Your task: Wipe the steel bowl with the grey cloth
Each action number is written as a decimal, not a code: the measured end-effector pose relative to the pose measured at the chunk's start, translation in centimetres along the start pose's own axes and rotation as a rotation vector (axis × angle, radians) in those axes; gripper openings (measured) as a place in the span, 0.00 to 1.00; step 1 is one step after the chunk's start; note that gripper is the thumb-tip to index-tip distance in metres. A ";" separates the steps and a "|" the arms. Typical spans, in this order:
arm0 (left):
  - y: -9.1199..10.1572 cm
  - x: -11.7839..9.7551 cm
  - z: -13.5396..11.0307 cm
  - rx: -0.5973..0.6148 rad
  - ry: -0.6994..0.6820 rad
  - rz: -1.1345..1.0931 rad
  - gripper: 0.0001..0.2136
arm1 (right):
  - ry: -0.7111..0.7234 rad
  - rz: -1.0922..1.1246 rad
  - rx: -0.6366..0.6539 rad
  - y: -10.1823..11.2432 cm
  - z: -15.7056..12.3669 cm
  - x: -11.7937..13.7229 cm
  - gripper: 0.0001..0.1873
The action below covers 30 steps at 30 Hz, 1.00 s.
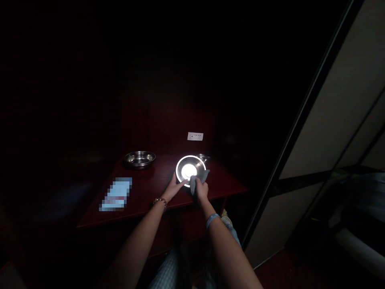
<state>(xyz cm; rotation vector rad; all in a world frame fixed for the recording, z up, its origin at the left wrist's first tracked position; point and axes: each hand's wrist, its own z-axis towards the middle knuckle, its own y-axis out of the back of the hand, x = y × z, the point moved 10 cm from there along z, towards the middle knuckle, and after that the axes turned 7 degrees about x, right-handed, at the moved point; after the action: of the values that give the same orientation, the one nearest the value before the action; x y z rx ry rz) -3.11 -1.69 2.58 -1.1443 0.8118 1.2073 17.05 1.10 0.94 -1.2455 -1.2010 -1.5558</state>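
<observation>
A round metal bowl [198,164] is tilted up toward me above the dark red table, with a bright glare inside it. My left hand [173,188] grips its lower left rim, thumb on the inner side. In my right hand [201,190] is a grey cloth [195,185], pressed against the bowl's lower right rim. The fingers behind the bowl are hidden. At the back left of the table lies a wide, shallow metal dish [140,159]. Another small shiny metal piece [203,157] shows partly behind the bowl.
The dark red table [141,200] carries a blurred-out light blue item [117,194] at its left front. A white wall socket [195,136] is set in the back panel. To the right stands a pale panel [333,120]; the surroundings are very dark.
</observation>
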 end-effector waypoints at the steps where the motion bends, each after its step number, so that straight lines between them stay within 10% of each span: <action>1: -0.2 -0.1 0.0 0.006 0.002 0.003 0.30 | 0.005 -0.004 0.007 -0.1 -0.1 0.1 0.18; 17: 3.6 1.8 0.3 -0.289 0.145 -0.036 0.13 | 0.114 -0.056 0.075 -0.8 -0.5 1.7 0.12; 30: 2.5 1.4 0.3 -0.207 0.126 -0.060 0.11 | 0.179 -0.101 0.060 -0.3 -0.9 2.2 0.12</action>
<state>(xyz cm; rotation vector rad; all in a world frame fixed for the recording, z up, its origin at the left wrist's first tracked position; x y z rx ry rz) -5.25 -1.13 0.81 -1.4158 0.7537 1.1979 16.14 0.26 2.97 -0.9980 -1.2009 -1.6539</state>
